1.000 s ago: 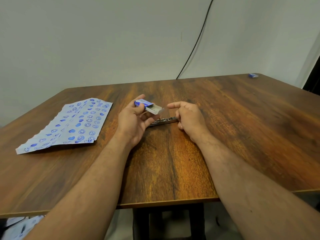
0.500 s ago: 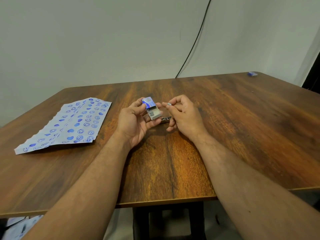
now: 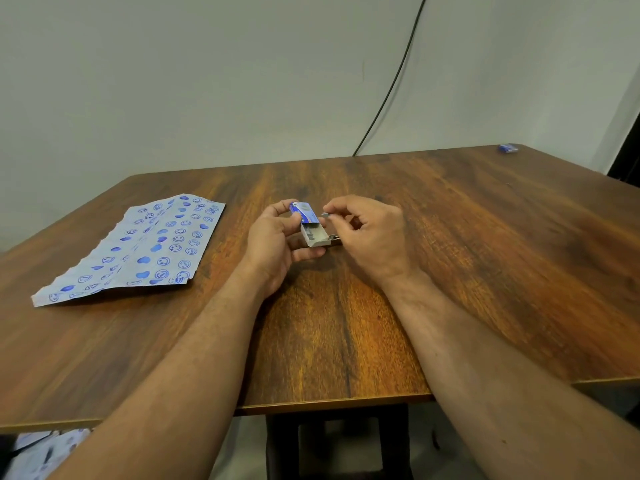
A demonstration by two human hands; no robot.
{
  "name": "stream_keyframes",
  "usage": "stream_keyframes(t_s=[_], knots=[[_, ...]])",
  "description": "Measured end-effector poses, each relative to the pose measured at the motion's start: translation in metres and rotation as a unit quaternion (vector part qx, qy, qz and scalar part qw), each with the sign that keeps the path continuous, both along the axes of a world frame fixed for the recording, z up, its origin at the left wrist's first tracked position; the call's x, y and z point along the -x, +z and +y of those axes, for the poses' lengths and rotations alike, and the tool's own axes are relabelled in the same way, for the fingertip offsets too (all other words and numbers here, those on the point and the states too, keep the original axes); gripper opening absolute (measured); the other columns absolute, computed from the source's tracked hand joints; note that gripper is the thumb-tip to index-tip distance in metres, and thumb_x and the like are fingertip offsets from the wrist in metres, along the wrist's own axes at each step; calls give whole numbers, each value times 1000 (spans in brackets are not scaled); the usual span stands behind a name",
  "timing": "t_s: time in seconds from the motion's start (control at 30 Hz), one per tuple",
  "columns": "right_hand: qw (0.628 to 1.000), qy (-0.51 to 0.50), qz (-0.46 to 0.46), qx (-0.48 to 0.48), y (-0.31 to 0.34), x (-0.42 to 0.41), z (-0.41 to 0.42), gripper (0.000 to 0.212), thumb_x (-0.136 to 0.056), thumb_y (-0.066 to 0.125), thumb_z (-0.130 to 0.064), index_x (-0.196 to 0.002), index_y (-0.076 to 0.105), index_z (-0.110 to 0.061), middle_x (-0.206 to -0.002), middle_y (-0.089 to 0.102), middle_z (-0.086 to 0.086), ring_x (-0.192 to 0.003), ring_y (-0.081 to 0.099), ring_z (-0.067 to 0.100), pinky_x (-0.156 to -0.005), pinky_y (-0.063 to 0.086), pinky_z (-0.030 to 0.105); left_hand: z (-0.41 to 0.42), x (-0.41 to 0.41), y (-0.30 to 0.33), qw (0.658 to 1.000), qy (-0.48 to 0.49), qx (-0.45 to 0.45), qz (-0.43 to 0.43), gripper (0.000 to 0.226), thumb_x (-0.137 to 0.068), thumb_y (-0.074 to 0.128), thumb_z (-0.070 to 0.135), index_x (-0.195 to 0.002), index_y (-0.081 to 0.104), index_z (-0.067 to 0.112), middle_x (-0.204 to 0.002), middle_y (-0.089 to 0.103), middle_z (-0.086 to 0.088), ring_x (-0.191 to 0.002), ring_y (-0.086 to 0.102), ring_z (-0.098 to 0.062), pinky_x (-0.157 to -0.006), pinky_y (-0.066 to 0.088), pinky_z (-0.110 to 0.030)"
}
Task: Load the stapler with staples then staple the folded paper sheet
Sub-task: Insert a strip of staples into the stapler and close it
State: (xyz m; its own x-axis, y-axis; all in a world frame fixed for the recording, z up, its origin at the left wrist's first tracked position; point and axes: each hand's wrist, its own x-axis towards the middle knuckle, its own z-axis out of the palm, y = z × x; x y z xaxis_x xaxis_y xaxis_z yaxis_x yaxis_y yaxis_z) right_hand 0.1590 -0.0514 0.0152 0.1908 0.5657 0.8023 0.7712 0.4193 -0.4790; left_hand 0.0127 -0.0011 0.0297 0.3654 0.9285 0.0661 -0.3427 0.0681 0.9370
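My left hand (image 3: 273, 242) grips a small blue staple box (image 3: 304, 213) whose grey inner tray (image 3: 314, 235) is slid out toward me. My right hand (image 3: 374, 233) pinches a short strip of staples (image 3: 326, 214) between thumb and forefinger, just right of the box's blue sleeve. The metal stapler (image 3: 335, 238) lies on the table behind the hands; only a small end of it shows between them. The folded paper sheet (image 3: 138, 247), white with blue smiley faces and hearts, lies flat on the table to the left, apart from both hands.
The wooden table (image 3: 485, 271) stretches wide to the right. A second small blue box (image 3: 508, 147) sits at its far right corner. A black cable (image 3: 391, 91) hangs down the wall behind the table. More printed paper (image 3: 38, 452) shows below the table's front left edge.
The left hand has tilted the box so its tray opening faces me. The right hand has lifted a strip of staples up out of the tray. The stapler is now mostly hidden.
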Motion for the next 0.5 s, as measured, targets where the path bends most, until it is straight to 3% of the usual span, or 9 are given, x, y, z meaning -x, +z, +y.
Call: stream_keyframes(t_s=[0.07, 0.2, 0.4, 0.5], knots=[[999, 21, -39, 2, 1, -1, -1, 17, -87, 69, -9, -97, 79, -18, -92, 77, -4, -83, 70, 9, -78, 56, 23, 0, -1, -2, 1000, -2, 3, 10, 19, -104, 41, 2, -117, 53, 9, -92, 70, -16, -64, 71, -23, -46, 57, -29], [994, 51, -97, 13, 1, -4, 1, 16, -88, 67, -9, -97, 80, -14, -89, 76, 3, -82, 71, 18, -75, 58, 36, 1, 0, -4, 1000, -5, 18, 19, 19, -103, 41, 2, -104, 58, 11, -87, 69, -15, -60, 69, -21, -47, 58, -29], [988, 57, -143, 23, 2, -1, 1, 22, -88, 61, -10, -96, 80, -15, -91, 74, 3, -80, 71, 23, -71, 59, 39, 2, 1, -5, 998, -26, 39, 38, 33, -103, 39, 3, -133, 53, -1, -97, 67, -18, -68, 67, -24, -50, 58, -27], [984, 61, -164, 35, 2, 1, 1, 29, -81, 57, -5, -94, 81, -14, -94, 74, 3, -81, 71, 24, -71, 60, 38, 3, 1, -6, 998, -25, 43, 46, 37, -103, 39, 2, -137, 50, -5, -95, 67, -17, -68, 67, -24, -51, 59, -28]])
